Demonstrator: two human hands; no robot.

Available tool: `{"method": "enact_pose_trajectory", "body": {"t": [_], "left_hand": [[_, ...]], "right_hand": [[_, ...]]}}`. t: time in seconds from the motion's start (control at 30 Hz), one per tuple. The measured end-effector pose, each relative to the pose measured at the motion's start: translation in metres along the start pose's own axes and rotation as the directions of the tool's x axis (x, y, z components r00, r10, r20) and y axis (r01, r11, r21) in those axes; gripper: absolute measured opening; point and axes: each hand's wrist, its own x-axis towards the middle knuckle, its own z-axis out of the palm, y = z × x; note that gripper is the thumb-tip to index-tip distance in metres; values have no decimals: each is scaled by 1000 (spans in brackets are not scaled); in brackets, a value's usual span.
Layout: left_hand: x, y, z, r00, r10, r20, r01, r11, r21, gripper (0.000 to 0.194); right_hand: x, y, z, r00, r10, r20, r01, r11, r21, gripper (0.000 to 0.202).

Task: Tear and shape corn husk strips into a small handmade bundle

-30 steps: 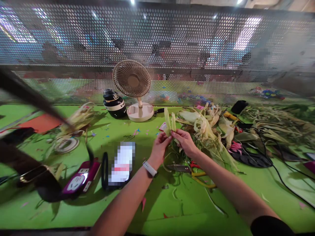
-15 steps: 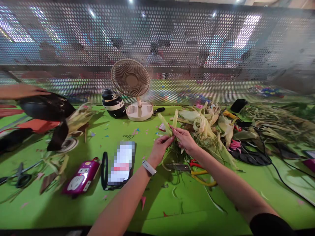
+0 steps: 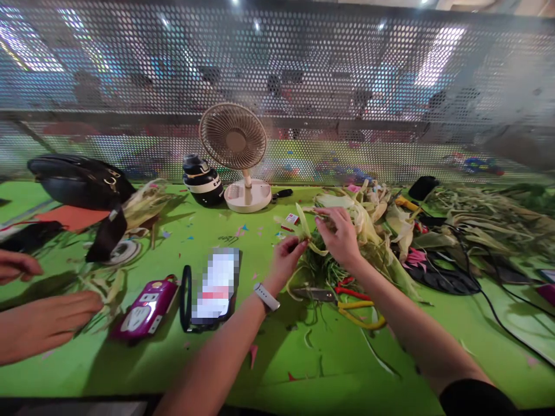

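My left hand (image 3: 287, 263), with a pale watch band at the wrist, pinches a piece of pale green corn husk (image 3: 302, 222). One strip of that husk stands up and another curls down to the right. My right hand (image 3: 342, 240) is just to the right and a little higher, thumb and forefinger close together; what is between them, if anything, is too small to make out. Behind and beside it lies a heap of corn husks (image 3: 364, 211). Below my hands lie scissors (image 3: 318, 294) and a tool with red and yellow handles (image 3: 358, 306).
A fan (image 3: 247, 199) and a black bottle (image 3: 203, 185) stand at the back, before a perforated metal screen (image 3: 303, 115). Left of my arm are a phone (image 3: 214, 289), a purple case (image 3: 147, 306) and a black bag (image 3: 82, 182). Another person's hand (image 3: 56, 323) reaches in at left.
My right hand has come off the husk in my left fingers and moved up and right. One husk strip now bends down. The other person's hand has left the bag and come nearer.
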Motion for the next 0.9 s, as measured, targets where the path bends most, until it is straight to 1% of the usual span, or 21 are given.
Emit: {"method": "enact_pose_trajectory", "body": {"t": [0.03,0.1,0.13,0.2,0.3,0.4,0.43,0.5,0.57,0.63,0.67,0.77,0.83,0.9], "left_hand": [[0,-1,0,999,36,4,-36,998,50,21],[-1,-5,0,996,87,11,-87,987,137,29],[-1,-6,0,995,102,15,-103,981,167,32],[-1,-6,-1,993,116,28,-119,975,186,34],[-3,-2,0,993,115,33,-118,981,154,33],[-4,3,2,998,50,23,-51,996,67,26],[-4,4,3,1000,17,18,-18,1000,23,24],[-4,5,5,999,-47,-3,47,996,-77,26],[-4,5,5,993,-118,-26,112,978,-178,27],[-2,4,5,979,-199,-34,181,941,-284,26],[-1,4,4,971,-237,-33,212,916,-340,25],[2,4,1,944,-329,-13,282,827,-486,20],[3,4,-1,928,-372,9,320,785,-531,16],[4,4,-2,921,-389,29,341,768,-543,13]], "right_hand": [[0,-5,-3,996,-89,15,89,995,-50,20],[-3,-13,-4,973,-215,88,225,965,-134,16],[-4,-15,-4,964,-239,118,257,951,-172,15],[-7,-15,0,959,-239,150,268,937,-223,14],[-6,-9,4,975,-161,152,191,959,-210,14],[-3,-3,4,987,1,162,22,990,-138,16],[-3,-2,4,982,67,178,-46,992,-122,18],[-2,-2,4,954,180,238,-158,982,-107,26],[-3,-3,5,919,246,307,-231,969,-85,32],[-4,-4,7,892,271,362,-279,960,-31,33],[-5,-4,8,885,268,380,-294,956,9,33],[-7,-1,12,887,230,401,-306,942,136,33],[-7,4,14,892,217,397,-319,924,213,33],[-7,7,15,889,225,399,-346,901,263,34]]}}
